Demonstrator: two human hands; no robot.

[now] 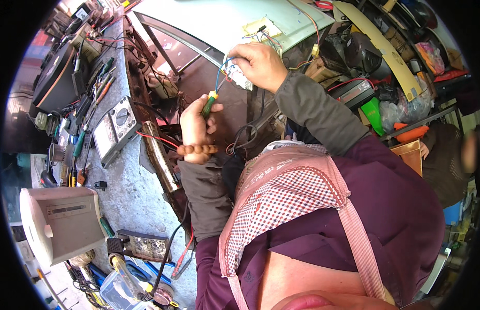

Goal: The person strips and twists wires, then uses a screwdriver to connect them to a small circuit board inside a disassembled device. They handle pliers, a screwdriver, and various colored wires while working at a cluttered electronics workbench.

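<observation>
My left hand [195, 121] is closed around the green and yellow handle of a screwdriver [209, 104], which points up and away toward my right hand. My right hand [259, 63] is bent over with its thumb and fingers pinched on a thin blue wire [218, 77]. That wire curves down from the fingers toward the screwdriver. Just under the right hand is a small white part [242, 79] with thin wires about it. The exact spot where the screwdriver's tip ends is too small to make out.
A pale tabletop [198, 20] lies ahead, bearing a wired piece [263, 30]. On the left workbench [131, 201] are an analog multimeter [116, 126], several hand tools, a cream box-shaped device [61, 222] and a clear plastic tub [121, 292]. Cluttered shelves stand at right, with a person's hand [424, 150] nearby.
</observation>
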